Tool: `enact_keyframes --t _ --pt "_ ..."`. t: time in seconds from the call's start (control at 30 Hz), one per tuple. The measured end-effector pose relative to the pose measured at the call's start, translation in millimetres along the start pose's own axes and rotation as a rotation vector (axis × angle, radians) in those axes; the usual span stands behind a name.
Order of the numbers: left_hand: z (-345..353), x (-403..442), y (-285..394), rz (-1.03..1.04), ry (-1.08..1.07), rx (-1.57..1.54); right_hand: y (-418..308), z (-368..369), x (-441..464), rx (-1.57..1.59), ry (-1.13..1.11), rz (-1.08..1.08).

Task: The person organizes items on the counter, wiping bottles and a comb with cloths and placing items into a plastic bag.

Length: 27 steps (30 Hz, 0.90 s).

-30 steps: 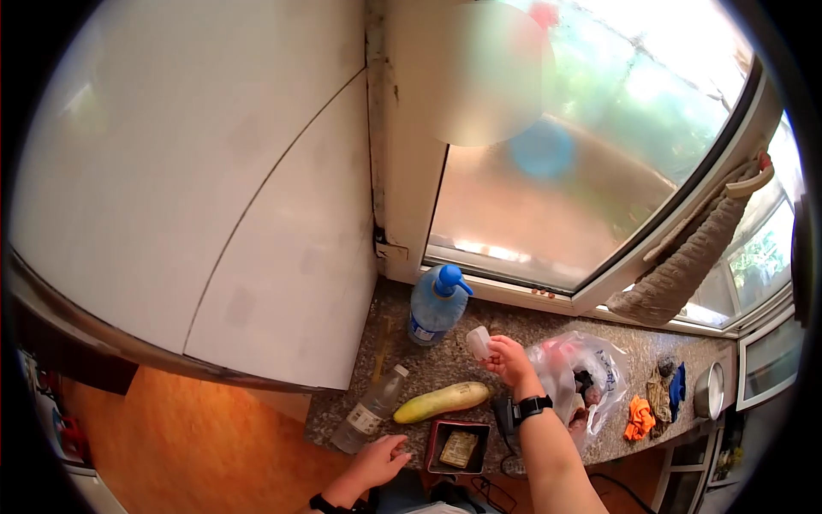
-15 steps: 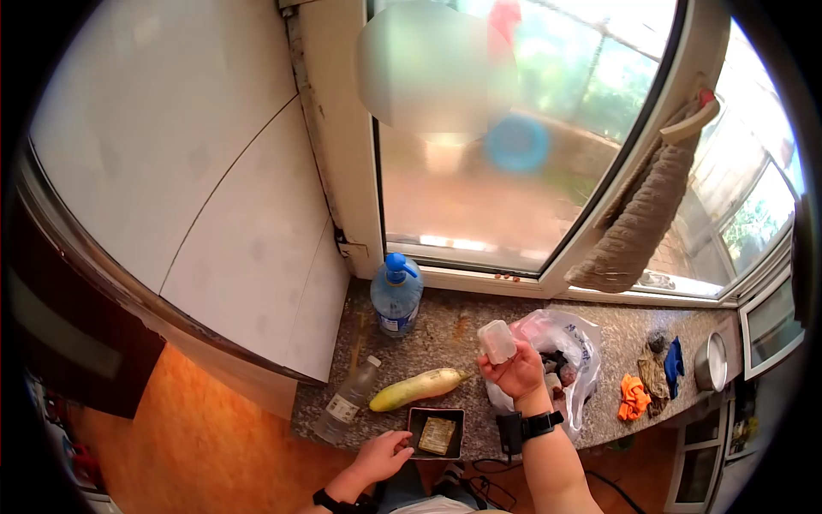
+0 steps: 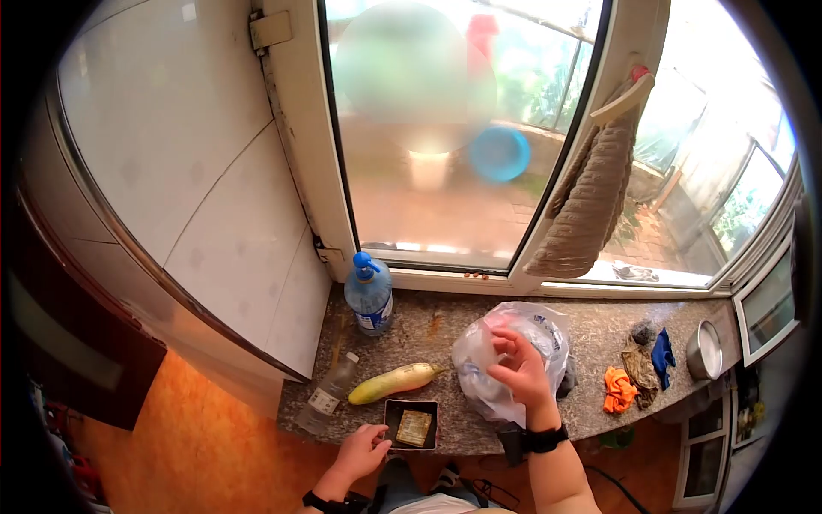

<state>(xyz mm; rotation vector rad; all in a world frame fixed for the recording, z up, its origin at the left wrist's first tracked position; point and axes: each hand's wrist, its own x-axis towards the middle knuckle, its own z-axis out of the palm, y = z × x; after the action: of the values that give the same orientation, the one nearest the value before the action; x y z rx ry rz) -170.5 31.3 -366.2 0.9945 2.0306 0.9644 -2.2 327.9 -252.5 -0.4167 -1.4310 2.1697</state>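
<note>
My left hand (image 3: 361,451) is at the near left corner of a small black tray (image 3: 390,420), its curled fingers against the rim. In the tray lies a flat, yellowish-brown square packet (image 3: 414,427). My right hand (image 3: 522,373) is over a thin white plastic bag (image 3: 479,364), fingers bent and thumb apart, with nothing visible between them. The fingertips are close to the bag's film; whether they touch it I cannot tell. Most of the bag's contents are hidden. A pale yellow-green radish (image 3: 394,384) lies just behind the tray.
A clear bottle (image 3: 330,396) lies left of the radish. Behind it stands a blue pump bottle (image 3: 370,300). To the right are an orange cloth (image 3: 619,391), a brown cloth (image 3: 642,377), a blue cloth (image 3: 663,358) and a metal bowl (image 3: 705,351). A towel (image 3: 586,206) hangs by the window.
The clear plastic box held in my right hand is out of sight. The bag's film now covers more of its contents. My left hand stays by the tray, and the view has shifted.
</note>
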Motion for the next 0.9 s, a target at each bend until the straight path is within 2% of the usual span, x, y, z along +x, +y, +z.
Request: enact_keyframes --t 0.07,0.1,0.13,0.2,0.3,0.7,0.83,0.9 --pt "3 0 0 -0.002 -0.004 0.010 -17 13 -12 -1.032 0.236 -0.347" --pt "4 0 2 -0.007 -0.003 0.018 -21 12 -15 -1.127 0.223 -0.451" --pt "6 1 5 -0.004 -0.008 0.020 -24 12 -18 -1.128 0.230 -0.451" --pt "7 0 11 -0.006 -0.013 -0.006 -28 13 -23 -1.290 0.227 -0.600" --pt "10 2 16 0.025 -0.005 -0.003 -31 12 -30 -1.335 0.246 -0.657" --pt "8 4 24 0.018 -0.040 0.031 -28 9 -38 -1.390 0.276 -0.702" --pt "7 2 22 0.026 -0.026 0.026 -19 -5 -37 -1.376 0.382 -0.674" --pt "6 1 15 0.042 0.008 0.001 -13 -16 -38 -1.500 0.574 -0.466"
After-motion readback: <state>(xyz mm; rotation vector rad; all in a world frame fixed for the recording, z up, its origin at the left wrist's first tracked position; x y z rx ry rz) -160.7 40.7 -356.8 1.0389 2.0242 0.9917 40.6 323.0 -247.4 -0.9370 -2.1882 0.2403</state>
